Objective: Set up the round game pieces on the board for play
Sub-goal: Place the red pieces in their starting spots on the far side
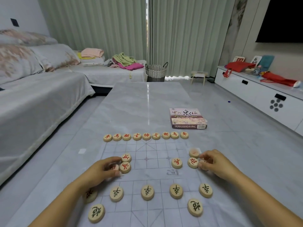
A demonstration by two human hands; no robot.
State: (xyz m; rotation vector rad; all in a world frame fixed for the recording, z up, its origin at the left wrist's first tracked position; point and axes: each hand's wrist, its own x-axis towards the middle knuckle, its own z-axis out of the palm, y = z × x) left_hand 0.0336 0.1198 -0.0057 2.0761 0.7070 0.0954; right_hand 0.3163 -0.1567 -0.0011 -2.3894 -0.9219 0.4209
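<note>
Your left hand (pixel 105 169) curls round a red piece (pixel 114 167) at the left of the board (pixel 147 176); your right hand (pixel 213 163) pinches a blurred piece (pixel 203 167) at its right. Nine red pieces (pixel 146 136) line the far edge. Game box (pixel 188 118) closed on worktop (pixel 139 104), contents hidden.

The left hand's (pixel 101 171) curled fingers cover most of a red piece (pixel 114 167), so its character cannot be read. The left forearm (pixel 65 199) hides half of a black piece (pixel 91 194). A pale piece (pixel 203 167) under the right hand's (pixel 216 163) curled fingertips is a blur, as is the disc (pixel 194 152) just beyond. The board's (pixel 147 213) near edge is cut off at the bottom.
</note>
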